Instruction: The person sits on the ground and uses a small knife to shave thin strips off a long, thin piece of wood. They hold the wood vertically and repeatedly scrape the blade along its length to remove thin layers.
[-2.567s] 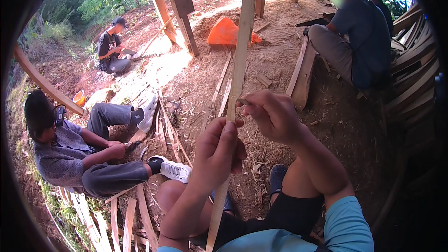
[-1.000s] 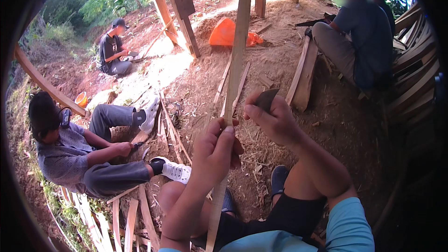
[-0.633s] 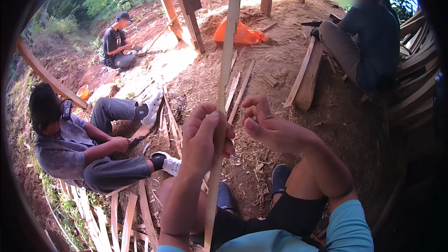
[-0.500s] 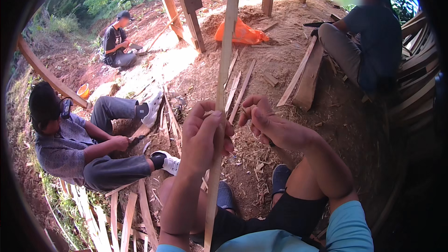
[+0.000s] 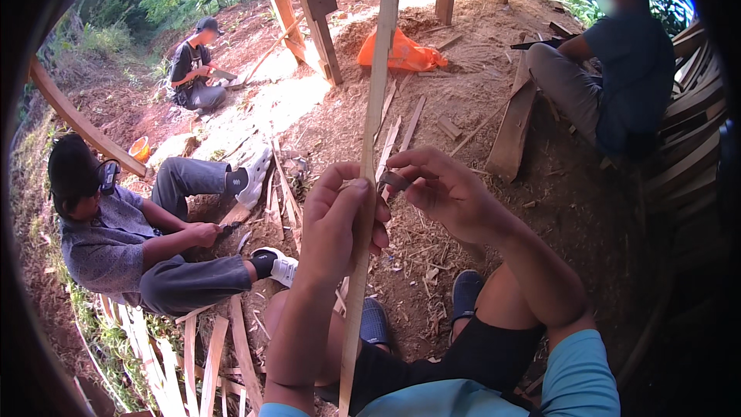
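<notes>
A long, thin wooden strip [image 5: 377,100] stands almost upright before me, running from the top edge of the view down to my lap. My left hand [image 5: 333,220] is closed around its middle, the thumb lying across the strip's face. Just right of the strip, my right hand [image 5: 451,197] pinches a small, dark, flat piece [image 5: 397,181] between thumb and fingers. Its near end is close beside the strip; whether they touch I cannot tell. What the piece is made of does not show clearly.
Three people sit nearby: one at left [image 5: 116,239], one far back [image 5: 199,69], one at right [image 5: 633,69]. A thick board [image 5: 512,135] leans near the right one. Wooden strips [image 5: 212,363] lie lower left. An orange bag [image 5: 405,54] rests near wooden posts [image 5: 312,23].
My right hand has turned and moved slightly left and up toward the strip, bringing the dark flat piece into view. At right, a light strip by the board has swung lower.
</notes>
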The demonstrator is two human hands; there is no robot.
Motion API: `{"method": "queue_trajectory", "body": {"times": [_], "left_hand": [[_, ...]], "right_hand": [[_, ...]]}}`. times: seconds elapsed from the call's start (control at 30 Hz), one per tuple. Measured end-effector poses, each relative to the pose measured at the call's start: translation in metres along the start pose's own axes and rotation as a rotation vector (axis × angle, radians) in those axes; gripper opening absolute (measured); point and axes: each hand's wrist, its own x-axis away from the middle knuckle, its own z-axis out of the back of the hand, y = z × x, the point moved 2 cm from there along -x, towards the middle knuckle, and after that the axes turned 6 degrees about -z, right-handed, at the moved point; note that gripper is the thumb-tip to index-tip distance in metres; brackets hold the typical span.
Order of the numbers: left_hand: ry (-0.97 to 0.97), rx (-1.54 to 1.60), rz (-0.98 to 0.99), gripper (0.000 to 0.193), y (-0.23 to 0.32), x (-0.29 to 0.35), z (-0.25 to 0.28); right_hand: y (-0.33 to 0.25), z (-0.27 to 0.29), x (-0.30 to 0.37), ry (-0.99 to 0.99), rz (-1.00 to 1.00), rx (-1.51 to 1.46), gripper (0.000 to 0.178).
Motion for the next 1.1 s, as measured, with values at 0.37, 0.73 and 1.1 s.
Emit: {"method": "queue_trajectory", "body": {"times": [0.37, 0.73, 1.1], "left_hand": [[-0.045, 0.092, 0.032, 0.012, -0.004, 0.000, 0.001], [0.026, -0.066, -0.060, 0.013, -0.007, 0.007, -0.009], [0.029, -0.122, -0.162, 0.018, -0.012, 0.012, -0.016]], "right_hand": [[0.003, 0.007, -0.002, 0.058, 0.133, 0.236, 0.015], [-0.002, -0.002, 0.000, 0.319, 0.439, 0.495, 0.013], [0.004, -0.013, -0.001, 0.424, 0.431, 0.429, 0.015]]}}
